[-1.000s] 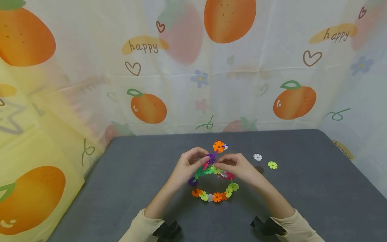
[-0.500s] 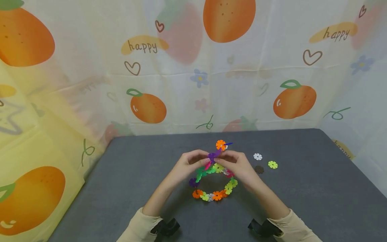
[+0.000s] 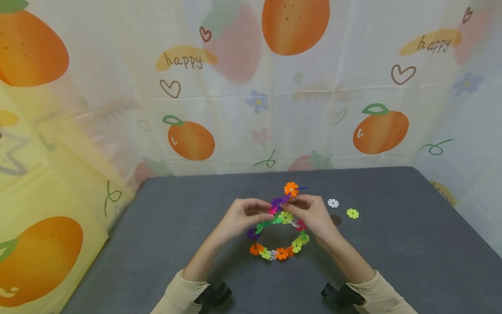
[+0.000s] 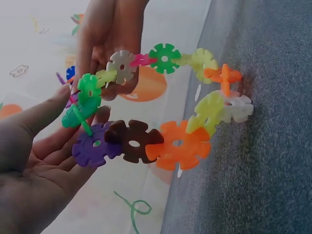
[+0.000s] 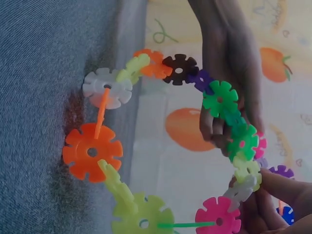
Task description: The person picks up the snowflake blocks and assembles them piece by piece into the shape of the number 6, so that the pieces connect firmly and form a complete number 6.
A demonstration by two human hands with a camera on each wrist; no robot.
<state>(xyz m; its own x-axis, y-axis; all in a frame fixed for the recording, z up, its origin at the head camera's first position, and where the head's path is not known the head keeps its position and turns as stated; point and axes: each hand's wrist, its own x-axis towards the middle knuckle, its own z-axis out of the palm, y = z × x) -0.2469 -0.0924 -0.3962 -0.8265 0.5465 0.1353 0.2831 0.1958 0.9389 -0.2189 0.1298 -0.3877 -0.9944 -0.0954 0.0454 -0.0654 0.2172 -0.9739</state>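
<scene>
In the head view, a ring of interlocking plastic snowflake discs (image 3: 281, 254) stands on the table, its far side raised between my hands. My left hand (image 3: 245, 218) holds the ring by thumb and fingertips at a pink disc (image 3: 272, 211). My right hand (image 3: 313, 216) pinches the purple discs (image 3: 276, 203) above it; its fingertips are partly hidden. An orange disc (image 3: 291, 189) with a blue one edge-on sticks up beyond them. The left wrist view shows a brown disc (image 4: 135, 142) and an orange disc (image 4: 178, 145) linked low in the ring.
Right of my right hand, a white disc (image 3: 333, 203), a yellow disc (image 3: 352, 213) and a brown disc (image 3: 336, 219) lie loose on the grey table (image 3: 412, 253). Behind hangs a fruit-printed cloth (image 3: 235, 131).
My right fingers have closed in on the purple discs, and the orange disc at the top has shifted right. My left thumb has moved slightly lower. The loose discs have stayed put.
</scene>
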